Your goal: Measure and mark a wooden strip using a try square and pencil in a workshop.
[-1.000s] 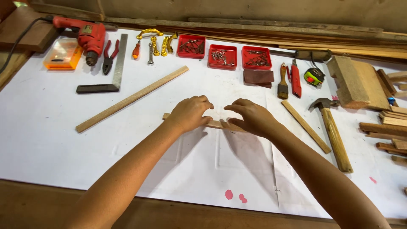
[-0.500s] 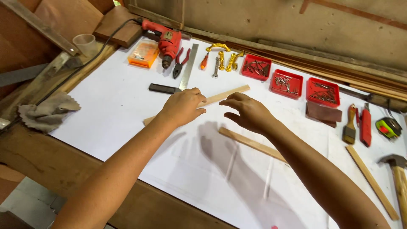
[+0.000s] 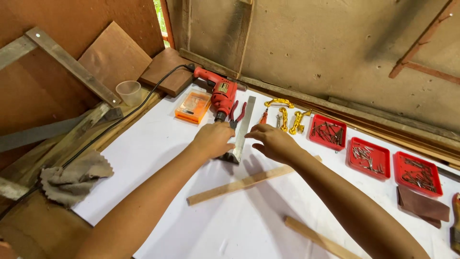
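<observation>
Try square — steel blade, dark stock

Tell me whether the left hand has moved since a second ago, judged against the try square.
Yes. The left hand left the short wood strip and went up the bench to the try square, now resting on its dark handle end.

The left hand covered the dark stock of the square, so whether the fingers gripped it or only rested there could not be told. The pliers lay partly under the square's blade beside the drill. Right of the square, the nails in the three red trays were too small to sort. The sandpaper reached the right edge, where a red tool was cut off. The lower strip ran off the bottom edge.
</observation>
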